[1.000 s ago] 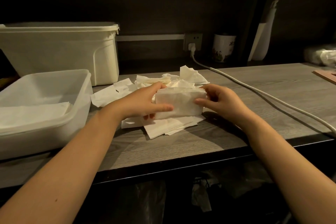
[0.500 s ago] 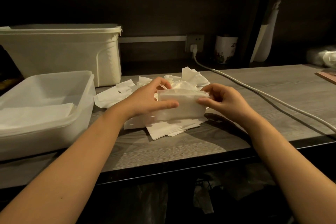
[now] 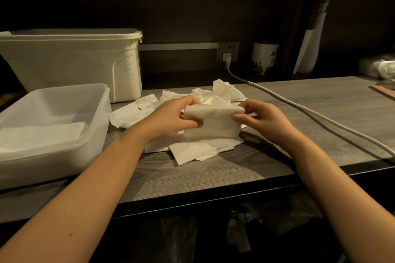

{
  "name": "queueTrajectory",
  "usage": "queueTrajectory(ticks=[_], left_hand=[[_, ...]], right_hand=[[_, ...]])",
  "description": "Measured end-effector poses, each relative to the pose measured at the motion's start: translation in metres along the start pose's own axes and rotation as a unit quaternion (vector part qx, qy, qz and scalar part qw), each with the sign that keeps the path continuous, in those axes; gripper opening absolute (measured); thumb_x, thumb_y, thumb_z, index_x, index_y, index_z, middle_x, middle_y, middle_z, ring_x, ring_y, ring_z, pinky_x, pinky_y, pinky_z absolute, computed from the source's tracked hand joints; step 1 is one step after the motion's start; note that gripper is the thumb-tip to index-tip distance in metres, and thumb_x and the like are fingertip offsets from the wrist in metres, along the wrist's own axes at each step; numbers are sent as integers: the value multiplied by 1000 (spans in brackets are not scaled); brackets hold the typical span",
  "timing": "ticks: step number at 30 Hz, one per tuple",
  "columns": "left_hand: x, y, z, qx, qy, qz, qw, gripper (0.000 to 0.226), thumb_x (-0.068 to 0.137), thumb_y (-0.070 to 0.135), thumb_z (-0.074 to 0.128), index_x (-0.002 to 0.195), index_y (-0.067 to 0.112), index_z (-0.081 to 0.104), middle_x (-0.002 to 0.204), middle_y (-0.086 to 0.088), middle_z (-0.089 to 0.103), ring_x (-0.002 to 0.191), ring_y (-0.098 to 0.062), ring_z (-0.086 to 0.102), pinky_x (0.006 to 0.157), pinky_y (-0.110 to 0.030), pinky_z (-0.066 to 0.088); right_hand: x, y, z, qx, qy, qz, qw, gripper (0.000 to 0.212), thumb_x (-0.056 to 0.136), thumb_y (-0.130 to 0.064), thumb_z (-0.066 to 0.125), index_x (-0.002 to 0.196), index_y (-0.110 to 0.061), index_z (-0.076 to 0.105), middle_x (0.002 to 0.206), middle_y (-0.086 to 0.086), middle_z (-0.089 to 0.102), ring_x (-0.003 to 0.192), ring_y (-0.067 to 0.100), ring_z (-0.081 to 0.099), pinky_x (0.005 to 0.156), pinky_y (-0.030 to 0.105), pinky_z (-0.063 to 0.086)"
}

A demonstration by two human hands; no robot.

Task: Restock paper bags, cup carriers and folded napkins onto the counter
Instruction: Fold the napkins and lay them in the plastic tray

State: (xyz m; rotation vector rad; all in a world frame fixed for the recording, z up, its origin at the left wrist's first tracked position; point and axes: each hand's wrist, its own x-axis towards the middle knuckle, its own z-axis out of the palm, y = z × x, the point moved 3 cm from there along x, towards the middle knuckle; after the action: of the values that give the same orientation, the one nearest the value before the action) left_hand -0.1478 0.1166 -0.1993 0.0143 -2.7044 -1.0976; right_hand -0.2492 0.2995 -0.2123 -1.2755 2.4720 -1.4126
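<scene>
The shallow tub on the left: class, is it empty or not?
Not empty: flat white napkins lie on the floor of the tub, well below its rim.

both my forearms reach in from 7 and 5 o'clock. my left hand pinches the napkin stack at its 9 o'clock edge, my right hand at 3 o'clock.

Only one view is showing: a wide-angle head camera is looking forward and down from the near edge of the counter, sitting close above it and facing the far wall socket.
</scene>
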Motion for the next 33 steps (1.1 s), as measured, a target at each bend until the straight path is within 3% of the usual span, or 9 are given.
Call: queueTrajectory(ticks=[3, 8, 11, 14, 17, 22, 26, 30, 33], left_hand=[[0, -2, 0, 24, -4, -6, 1000, 28, 82, 22, 69, 102, 32, 51, 94, 20, 55, 84, 2, 54, 70, -10, 45], [-4, -4, 4, 58, -37, -45, 997, 49, 82, 36, 67, 118, 39, 34, 93, 21, 50, 77, 1, 52, 66, -13, 43], [-1, -5, 3, 64, -17, -29, 997, 44, 83, 29, 68, 118, 35, 43, 104, 11, 57, 86, -1, 53, 77, -23, 47], [-1, -3, 0, 79, 10, -9, 997, 36, 82, 26, 68, 111, 36, 47, 100, 15, 57, 89, -3, 54, 82, -31, 51], [-3, -3, 1, 114, -10, -29, 993, 47, 80, 38, 69, 120, 37, 44, 108, 12, 56, 94, -11, 55, 86, -38, 51], [-6, 8, 0, 244, 30, -9, 969, 57, 84, 55, 54, 135, 48, 30, 134, 0, 42, 124, -18, 36, 99, -35, 32], [-5, 15, 4, 226, 50, 28, 973, 52, 88, 55, 44, 138, 45, 28, 139, 5, 47, 125, -17, 44, 93, -34, 39], [-3, 10, 2, 242, 62, 42, 967, 41, 95, 46, 39, 136, 40, 37, 139, 8, 47, 119, -15, 48, 88, -32, 43], [-2, 11, 4, 272, 51, 57, 959, 38, 99, 38, 34, 136, 34, 41, 140, 12, 44, 122, -12, 44, 91, -29, 40]], right_hand=[[-1, 1, 4, -26, -46, 5, 999, 16, 89, -24, 59, 99, -13, 65, 92, -1, 68, 88, 13, 63, 83, 35, 52], [-1, 3, 6, -22, -81, 4, 996, 18, 88, -23, 60, 103, -32, 57, 97, -13, 63, 91, -2, 58, 80, 18, 48], [-1, 1, 6, -31, -74, -9, 997, 19, 87, -17, 61, 104, -25, 62, 95, -9, 64, 87, 1, 60, 78, 19, 49], [-1, 0, 4, -22, -41, -14, 999, 23, 87, -15, 61, 110, -13, 63, 100, 2, 65, 84, 13, 62, 78, 27, 50], [0, 3, 5, -52, -54, -18, 997, 25, 87, -19, 62, 112, -19, 60, 100, -1, 64, 79, 7, 59, 74, 21, 48], [-2, -4, 9, -52, -59, -40, 996, 45, 89, -25, 59, 122, -47, 39, 102, -21, 50, 74, 6, 59, 65, 11, 48], [-5, -13, 12, -50, -50, -92, 993, 45, 94, -25, 50, 121, -57, 32, 107, -43, 37, 80, -9, 53, 70, 8, 46], [-3, -14, 11, -47, -19, -118, 992, 37, 96, -19, 46, 118, -48, 42, 108, -40, 41, 90, -29, 44, 76, -1, 38], [-1, -12, 10, -62, 9, -130, 990, 36, 94, -11, 48, 122, -33, 52, 109, -26, 50, 94, -20, 47, 80, -2, 36]])
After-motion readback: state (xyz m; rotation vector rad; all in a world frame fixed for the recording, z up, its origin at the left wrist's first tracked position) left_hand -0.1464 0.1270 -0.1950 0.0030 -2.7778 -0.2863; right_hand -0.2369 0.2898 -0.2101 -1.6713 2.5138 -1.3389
